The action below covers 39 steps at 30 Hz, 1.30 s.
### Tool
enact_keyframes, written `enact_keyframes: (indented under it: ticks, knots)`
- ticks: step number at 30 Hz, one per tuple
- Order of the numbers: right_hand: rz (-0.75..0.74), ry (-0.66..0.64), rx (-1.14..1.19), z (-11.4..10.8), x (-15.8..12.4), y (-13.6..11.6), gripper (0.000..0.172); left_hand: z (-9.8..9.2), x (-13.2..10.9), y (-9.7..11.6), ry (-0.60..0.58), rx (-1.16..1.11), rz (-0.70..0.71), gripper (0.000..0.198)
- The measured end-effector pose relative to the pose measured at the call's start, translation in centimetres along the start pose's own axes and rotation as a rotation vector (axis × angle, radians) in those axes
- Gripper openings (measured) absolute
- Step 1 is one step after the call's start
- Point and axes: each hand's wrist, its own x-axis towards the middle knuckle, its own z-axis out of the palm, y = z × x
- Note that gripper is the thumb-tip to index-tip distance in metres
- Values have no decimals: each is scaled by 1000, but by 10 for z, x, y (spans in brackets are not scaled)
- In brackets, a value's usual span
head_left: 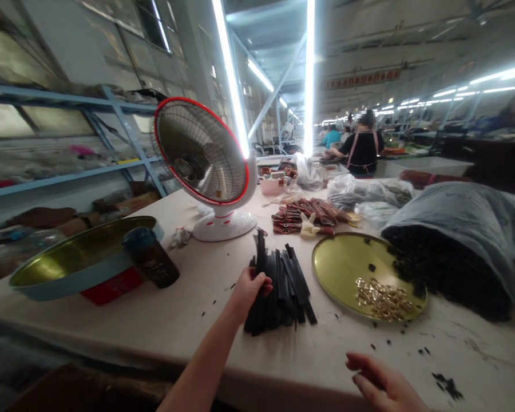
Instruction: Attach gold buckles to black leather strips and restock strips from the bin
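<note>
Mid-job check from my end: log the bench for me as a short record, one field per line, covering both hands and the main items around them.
left hand: closed on black strips at the pile
right hand: open, nothing visible in it, near the front table edge
round tray: right of the pile, bearing gold-coloured pieces and a few black bits
plastic bag: right of the tray, black pieces at its mouth
beyond the pile: brown pieces; white-based fan, further left
left side: dark bottle
</note>
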Motion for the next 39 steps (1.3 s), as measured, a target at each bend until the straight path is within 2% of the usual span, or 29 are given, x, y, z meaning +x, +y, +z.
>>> enact_keyframes:
  ticks: [2, 4, 6, 8, 10, 12, 14, 16, 19, 23, 30, 34, 39]
  knots:
    - [-50, 90, 97, -9, 6, -22, 48, 43, -35, 1, -167, -6, 28, 19]
    - [-82, 225, 153, -22, 12, -43, 48, 94, -73, -6, -399, -54, 60, 19]
    - [-78, 361, 122, -40, 14, -53, 39, 139, -108, -17, -483, -138, 46, 18]
    - [-52, 426, 105, -59, 7, -52, 31, 172, -131, -28, -543, -230, -69, 22]
    - [-7, 431, 160, -75, -9, -42, 28, 192, -143, -36, -663, -301, -275, 26]
    - [57, 406, 269, -84, -28, -30, 27, 204, -147, -42, -792, -351, -459, 29]
    - [132, 379, 394, -89, -44, -20, 28, 213, -147, -45, -867, -396, -566, 27]
    - [181, 374, 504, -92, -56, -13, 29, 221, -149, -47, -910, -414, -651, 23]
    - [196, 409, 595, -96, -64, -4, 30, 235, -154, -50, -914, -432, -757, 22]
    - [177, 436, 653, -104, -73, 2, 30, 249, -164, -50, -924, -480, -810, 26]
    - [171, 565, 667, -109, -86, 5, 38, 258, -170, -50, -939, -499, -895, 20]
    - [165, 555, 699, -111, -91, 6, 44, 263, -172, -53, -956, -514, -915, 22]
    - [225, 555, 691, -116, -98, 6, 47, 266, -177, -55, -982, -539, -901, 23]
